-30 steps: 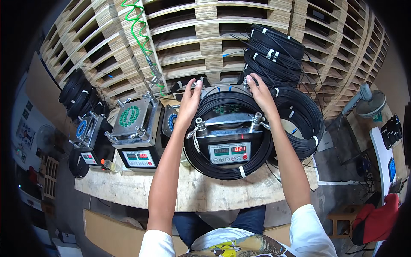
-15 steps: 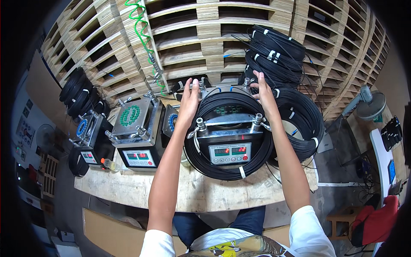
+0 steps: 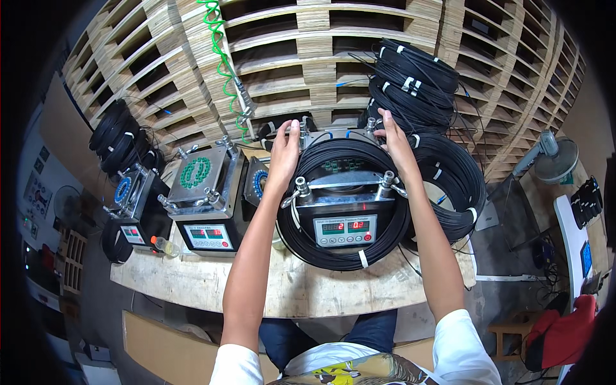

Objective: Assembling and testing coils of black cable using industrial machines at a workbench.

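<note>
A coil of black cable (image 3: 295, 234) with a white tie hangs around the front polishing machine (image 3: 346, 208), framing its control panel and red digits. My left hand (image 3: 284, 154) is by the machine's far left clamp post (image 3: 303, 129), fingers stretched upward beside the coil's upper edge. Across from it, my right hand (image 3: 398, 149) is by the far right clamp post (image 3: 371, 127), its index finger extended and the others slightly bent. Nothing shows in either hand; I cannot tell whether the fingertips touch the posts. Metal clamp knobs (image 3: 302, 186) stand at the machine's near corners.
To the left are a polishing machine with a green ring of connectors (image 3: 194, 173) and a smaller one with a blue ring (image 3: 122, 191). A small bottle (image 3: 165, 246) lies by them. Black cable coils (image 3: 414, 83) pile up at the back right, before stacked wooden pallets (image 3: 269, 54).
Both hands have shifted only slightly at the far posts. The red digits on the machine's display have changed. The green coiled hose sits a little further right in the view.
</note>
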Demonstrator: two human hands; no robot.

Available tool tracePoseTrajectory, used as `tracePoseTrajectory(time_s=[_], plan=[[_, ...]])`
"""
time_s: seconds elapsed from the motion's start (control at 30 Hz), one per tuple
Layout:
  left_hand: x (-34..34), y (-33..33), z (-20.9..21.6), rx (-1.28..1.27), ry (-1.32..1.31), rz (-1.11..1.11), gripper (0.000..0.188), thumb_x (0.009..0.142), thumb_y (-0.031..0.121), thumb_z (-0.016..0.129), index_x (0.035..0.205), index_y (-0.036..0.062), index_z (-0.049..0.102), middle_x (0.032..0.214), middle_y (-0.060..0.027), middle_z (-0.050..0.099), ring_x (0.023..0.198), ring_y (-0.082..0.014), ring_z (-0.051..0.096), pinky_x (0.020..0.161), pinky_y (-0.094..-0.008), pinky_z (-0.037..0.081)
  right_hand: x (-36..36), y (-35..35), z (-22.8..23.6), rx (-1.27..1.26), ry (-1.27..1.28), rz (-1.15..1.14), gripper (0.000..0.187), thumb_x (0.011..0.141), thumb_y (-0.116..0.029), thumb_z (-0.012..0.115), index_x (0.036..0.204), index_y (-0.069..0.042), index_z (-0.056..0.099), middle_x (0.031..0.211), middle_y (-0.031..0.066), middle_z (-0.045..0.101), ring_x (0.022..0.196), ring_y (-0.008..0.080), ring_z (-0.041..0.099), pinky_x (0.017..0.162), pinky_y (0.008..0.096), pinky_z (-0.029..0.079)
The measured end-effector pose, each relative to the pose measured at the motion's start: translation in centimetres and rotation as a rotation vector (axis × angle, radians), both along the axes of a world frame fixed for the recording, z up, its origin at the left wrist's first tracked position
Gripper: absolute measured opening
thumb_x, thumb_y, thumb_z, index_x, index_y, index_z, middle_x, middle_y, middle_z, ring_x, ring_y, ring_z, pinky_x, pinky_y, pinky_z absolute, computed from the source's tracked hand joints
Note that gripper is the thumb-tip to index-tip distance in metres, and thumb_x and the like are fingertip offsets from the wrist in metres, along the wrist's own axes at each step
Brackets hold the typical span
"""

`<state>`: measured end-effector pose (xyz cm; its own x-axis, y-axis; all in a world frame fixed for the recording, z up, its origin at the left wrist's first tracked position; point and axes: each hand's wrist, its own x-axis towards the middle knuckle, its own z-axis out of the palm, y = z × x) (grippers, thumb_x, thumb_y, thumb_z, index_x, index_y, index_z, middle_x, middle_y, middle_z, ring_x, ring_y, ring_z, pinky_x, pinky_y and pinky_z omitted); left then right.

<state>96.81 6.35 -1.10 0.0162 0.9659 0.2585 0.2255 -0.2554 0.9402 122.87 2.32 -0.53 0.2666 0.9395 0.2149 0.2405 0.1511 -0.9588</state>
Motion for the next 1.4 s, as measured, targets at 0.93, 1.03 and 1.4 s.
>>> tracePoseTrajectory(time_s=[0.93,1.03,1.4], plan=[[0.0,-0.5,0.3,-0.035,-0.021,-0.067,0.070,0.105,0.059,0.040,0.151,0.0053,0.043,0.132,-0.0117,0.059,0.120,-0.0197,0.057,0.095,-0.0338,0.046,0.0,-0.2,0.0,-0.005,0.055,-0.053,0.082,0.099,-0.075,0.028,0.152,-0.016,0.046,0.116,0.0161,0.061,0.087,0.0201,0.055,0.081,0.0346,0.047],[-0.2,-0.5,0.4,-0.047,-0.012,-0.108,0.070,0.105,0.059,0.039,0.151,0.0063,0.044,0.131,-0.0121,0.061,0.121,-0.0196,0.056,0.098,-0.0347,0.044,-0.2,-0.6,0.4,-0.042,0.035,-0.085,0.083,0.097,-0.077,0.027,0.152,-0.018,0.047,0.112,0.0152,0.060,0.082,0.0203,0.053,0.079,0.0326,0.046],[-0.2,-0.5,0.5,-0.020,-0.001,-0.069,0.072,0.105,0.061,0.037,0.147,0.0030,0.047,0.108,-0.0097,0.060,0.106,-0.0184,0.055,0.094,-0.0312,0.043,-0.1,-0.2,0.3,-0.008,0.003,-0.011,0.088,0.097,-0.078,0.027,0.152,-0.012,0.046,0.115,0.0145,0.062,0.098,0.0191,0.056,0.088,0.0368,0.045]])
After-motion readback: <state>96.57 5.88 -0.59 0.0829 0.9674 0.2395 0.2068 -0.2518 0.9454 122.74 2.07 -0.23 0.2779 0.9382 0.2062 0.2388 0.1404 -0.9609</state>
